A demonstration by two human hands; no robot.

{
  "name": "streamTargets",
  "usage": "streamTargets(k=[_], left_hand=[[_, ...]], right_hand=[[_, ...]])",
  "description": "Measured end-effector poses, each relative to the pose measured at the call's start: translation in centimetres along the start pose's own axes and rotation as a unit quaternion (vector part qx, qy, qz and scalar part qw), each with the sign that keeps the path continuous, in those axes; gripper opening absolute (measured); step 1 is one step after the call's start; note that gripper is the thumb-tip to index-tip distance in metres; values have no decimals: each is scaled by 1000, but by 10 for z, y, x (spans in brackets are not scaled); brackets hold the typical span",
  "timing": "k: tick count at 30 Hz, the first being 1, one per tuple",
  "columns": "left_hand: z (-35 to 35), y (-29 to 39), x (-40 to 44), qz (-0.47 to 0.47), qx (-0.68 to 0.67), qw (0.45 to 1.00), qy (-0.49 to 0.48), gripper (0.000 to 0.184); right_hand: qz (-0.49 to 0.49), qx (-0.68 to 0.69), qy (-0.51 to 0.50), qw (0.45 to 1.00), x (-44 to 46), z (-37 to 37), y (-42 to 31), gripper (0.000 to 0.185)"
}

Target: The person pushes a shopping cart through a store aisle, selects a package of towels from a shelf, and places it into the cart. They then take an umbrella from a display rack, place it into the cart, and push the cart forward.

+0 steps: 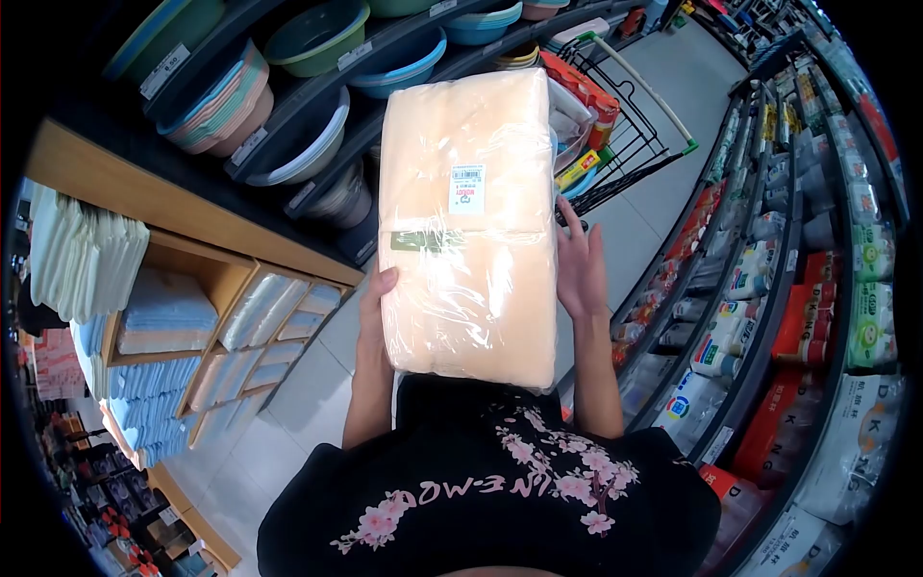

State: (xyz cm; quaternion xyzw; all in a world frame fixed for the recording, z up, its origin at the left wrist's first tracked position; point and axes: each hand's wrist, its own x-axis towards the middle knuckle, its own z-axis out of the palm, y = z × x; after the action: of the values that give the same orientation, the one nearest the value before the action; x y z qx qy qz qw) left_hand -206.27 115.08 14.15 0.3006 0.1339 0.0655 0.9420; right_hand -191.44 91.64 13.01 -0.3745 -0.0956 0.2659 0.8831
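Note:
A large peach-coloured folded towel pack [471, 298], wrapped in shiny clear plastic, is held up in front of my chest. It carries a white barcode label [467, 189] and a dark green strip [419, 239]. My left hand [376, 298] grips its left edge, thumb on the front and the other fingers hidden behind. Beside the right edge is my right hand [583, 269], fingers stretched and apart; whether it touches the wrap I cannot tell.
A shopping cart [625, 125] with several goods stands ahead. Shelves of plastic basins [317, 38] line the upper left, and a wooden rack of folded towels [168, 317] is at left. Packaged cups [779, 332] fill the right shelves. Tiled floor [298, 409] runs between.

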Motion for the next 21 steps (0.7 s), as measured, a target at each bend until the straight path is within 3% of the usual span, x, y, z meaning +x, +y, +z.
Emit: streamTargets(k=[1, 4, 7, 11, 13, 14, 15, 17, 21], left_hand=[[2, -2, -1, -1, 1, 1000, 0, 79], [8, -12, -2, -14, -26, 1000, 9, 75], [4, -22, 2, -12, -43, 999, -3, 75], [-10, -23, 14, -49, 81, 995, 26, 74], [13, -13, 19, 140, 227, 964, 12, 81], [10, -5, 18, 157, 300, 940, 47, 89], [13, 2, 16, 210, 392, 893, 74, 84], [9, 13, 14, 191, 427, 884, -1, 69], [31, 5, 9, 132, 392, 910, 31, 55]], right_hand=[[30, 70, 10, 997, 4, -5, 3, 72], [113, 23, 102, 988, 8, -3, 22, 65], [132, 85, 99, 983, 2, 6, 38, 64], [116, 117, 74, 984, 0, 11, 41, 62], [99, 122, 56, 986, 1, 9, 35, 62], [88, 121, 46, 988, 2, 9, 30, 61], [79, 125, 39, 988, 1, 9, 26, 61], [58, 116, 26, 991, 1, 10, 21, 61], [30, 18, -7, 999, 8, 17, 20, 61]])
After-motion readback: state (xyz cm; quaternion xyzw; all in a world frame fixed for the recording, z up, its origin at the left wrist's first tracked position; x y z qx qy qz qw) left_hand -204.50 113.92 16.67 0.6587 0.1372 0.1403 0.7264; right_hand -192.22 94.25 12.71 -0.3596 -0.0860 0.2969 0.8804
